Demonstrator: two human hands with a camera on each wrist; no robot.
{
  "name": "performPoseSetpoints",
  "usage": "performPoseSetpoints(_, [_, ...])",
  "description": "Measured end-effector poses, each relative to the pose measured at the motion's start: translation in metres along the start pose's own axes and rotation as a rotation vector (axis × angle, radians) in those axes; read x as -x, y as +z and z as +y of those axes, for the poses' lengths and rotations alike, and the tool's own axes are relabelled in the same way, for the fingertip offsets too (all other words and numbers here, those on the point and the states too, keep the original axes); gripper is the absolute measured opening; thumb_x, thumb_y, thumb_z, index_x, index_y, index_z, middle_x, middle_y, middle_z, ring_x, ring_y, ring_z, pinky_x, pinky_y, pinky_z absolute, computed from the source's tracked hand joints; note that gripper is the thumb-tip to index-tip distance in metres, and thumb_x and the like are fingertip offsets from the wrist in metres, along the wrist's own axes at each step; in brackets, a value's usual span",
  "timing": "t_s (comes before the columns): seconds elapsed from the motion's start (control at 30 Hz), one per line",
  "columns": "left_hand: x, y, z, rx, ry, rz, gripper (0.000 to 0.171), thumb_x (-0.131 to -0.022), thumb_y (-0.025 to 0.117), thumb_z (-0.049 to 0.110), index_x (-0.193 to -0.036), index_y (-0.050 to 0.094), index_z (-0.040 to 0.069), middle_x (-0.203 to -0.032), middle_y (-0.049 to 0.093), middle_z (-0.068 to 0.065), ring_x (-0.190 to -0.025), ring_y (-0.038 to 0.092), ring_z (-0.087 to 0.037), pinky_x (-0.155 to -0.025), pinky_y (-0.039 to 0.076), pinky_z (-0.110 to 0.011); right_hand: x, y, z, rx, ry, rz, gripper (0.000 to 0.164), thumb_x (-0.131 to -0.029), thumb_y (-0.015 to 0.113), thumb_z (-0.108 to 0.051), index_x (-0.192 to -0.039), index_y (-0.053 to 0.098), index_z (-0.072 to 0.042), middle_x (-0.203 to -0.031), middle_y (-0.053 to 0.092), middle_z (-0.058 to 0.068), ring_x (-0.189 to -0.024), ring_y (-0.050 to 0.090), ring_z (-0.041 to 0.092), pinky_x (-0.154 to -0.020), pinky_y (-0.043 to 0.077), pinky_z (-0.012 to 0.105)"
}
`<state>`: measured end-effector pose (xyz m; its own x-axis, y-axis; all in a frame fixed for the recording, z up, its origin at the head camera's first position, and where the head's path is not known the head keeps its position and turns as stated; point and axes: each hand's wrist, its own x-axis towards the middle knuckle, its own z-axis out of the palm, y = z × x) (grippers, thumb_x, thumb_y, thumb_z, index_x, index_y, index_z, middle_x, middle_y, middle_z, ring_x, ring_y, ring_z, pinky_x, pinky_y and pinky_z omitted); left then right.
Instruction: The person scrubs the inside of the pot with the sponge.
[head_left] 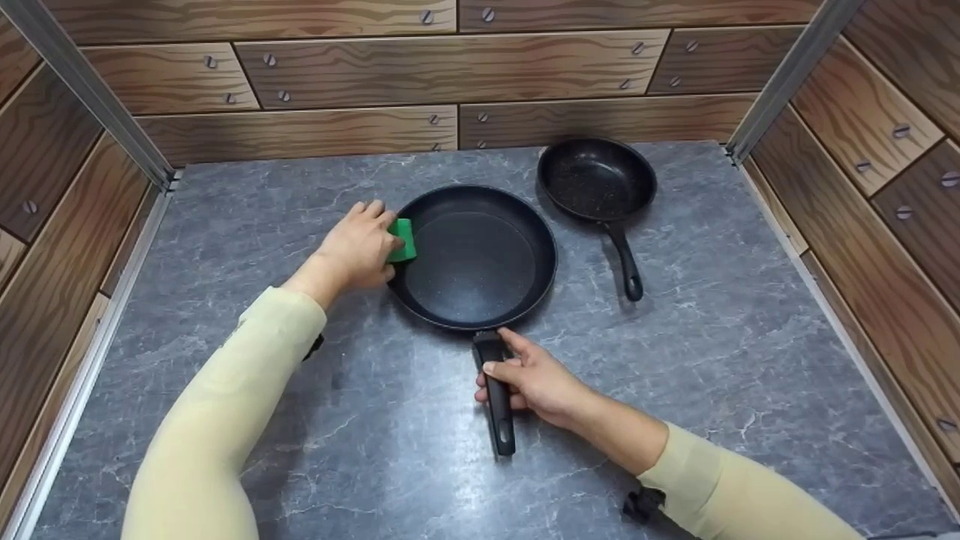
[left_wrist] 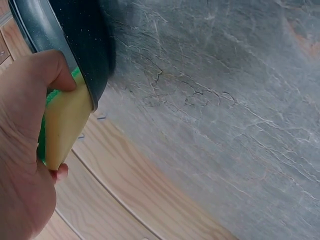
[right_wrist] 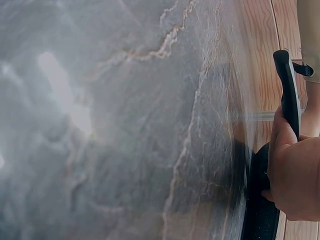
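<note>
A large black frying pan (head_left: 472, 262) lies in the middle of the grey marbled surface, its handle (head_left: 501, 420) pointing toward me. My left hand (head_left: 358, 247) grips a sponge (head_left: 403, 240) at the pan's left rim. In the left wrist view the sponge (left_wrist: 67, 120) shows a yellow side and a green side, and it touches the pan's edge (left_wrist: 82, 45). My right hand (head_left: 540, 379) holds the handle near where it joins the pan, thumb on top and fingers beneath. The right wrist view shows that hand (right_wrist: 295, 175) around the black handle (right_wrist: 288, 90).
A smaller black frying pan (head_left: 598, 180) stands at the back right, its handle (head_left: 626, 262) angled toward me. Wood-patterned panels (head_left: 450, 71) wall the back and both sides, with metal posts (head_left: 795, 75) at the rear corners.
</note>
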<state>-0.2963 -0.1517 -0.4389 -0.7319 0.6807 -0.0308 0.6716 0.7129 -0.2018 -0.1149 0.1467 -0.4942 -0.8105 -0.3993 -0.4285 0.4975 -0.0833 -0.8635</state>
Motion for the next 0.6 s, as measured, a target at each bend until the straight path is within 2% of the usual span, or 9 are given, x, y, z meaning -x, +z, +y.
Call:
performPoseSetpoints(0.33, [0.009, 0.002, 0.002, 0.067, 0.011, 0.020, 0.034, -0.087, 0.071, 0.031, -0.115, 0.081, 0.015, -0.118, 0.062, -0.020, -0.106, 0.047, -0.040, -0.090, 0.041, -0.052, 0.000, -0.001, 0.001, 0.001, 0.001, 0.002, 0.089, -0.106, 0.061, -0.007, -0.171, -0.001, -0.008, -0.099, 0.071, 0.015, -0.085, 0.077, 0.023, -0.081, 0.064, 0.044])
performPoseSetpoints(0.6, [0.015, 0.001, 0.005, 0.124, 0.008, 0.003, 0.035, -0.090, 0.070, 0.030, -0.120, 0.080, 0.015, -0.127, 0.062, -0.022, -0.110, 0.047, -0.040, -0.093, 0.041, -0.054, 0.000, -0.001, 0.000, 0.006, 0.000, 0.003, 0.089, -0.106, 0.061, -0.007, -0.171, -0.001, -0.007, -0.100, 0.071, 0.016, -0.086, 0.077, 0.023, -0.082, 0.064, 0.044])
